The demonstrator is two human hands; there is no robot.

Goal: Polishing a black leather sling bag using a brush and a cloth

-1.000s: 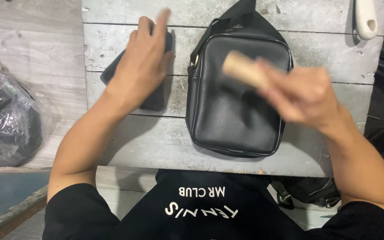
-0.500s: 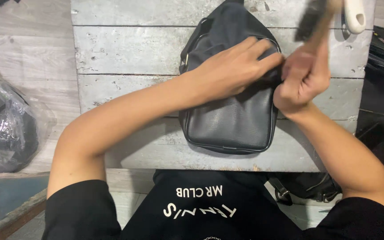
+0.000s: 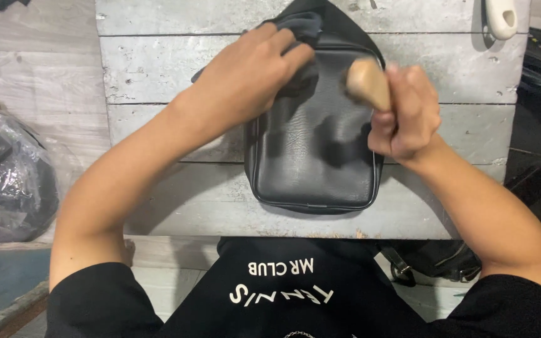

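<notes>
Now my right hand [image 3: 405, 116] squeezes a tan wooden handle [image 3: 369, 83]; my left hand [image 3: 245, 75] grips a dark cloth [image 3: 302, 25] on the black bag [image 3: 314, 150].

A black leather bag [image 3: 311, 156] is lying flat on grey planks, a dark cloth [image 3: 298, 28] resting at its top, a wooden-handled brush [image 3: 369, 84] hovering above.

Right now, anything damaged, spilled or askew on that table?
Nothing spilled or broken. The black bag lies flat and looks intact. The left hand presses a dark cloth at its top; the right hand grips a wooden handle. Only the grey plank table looks worn, its paint chipped.
</notes>
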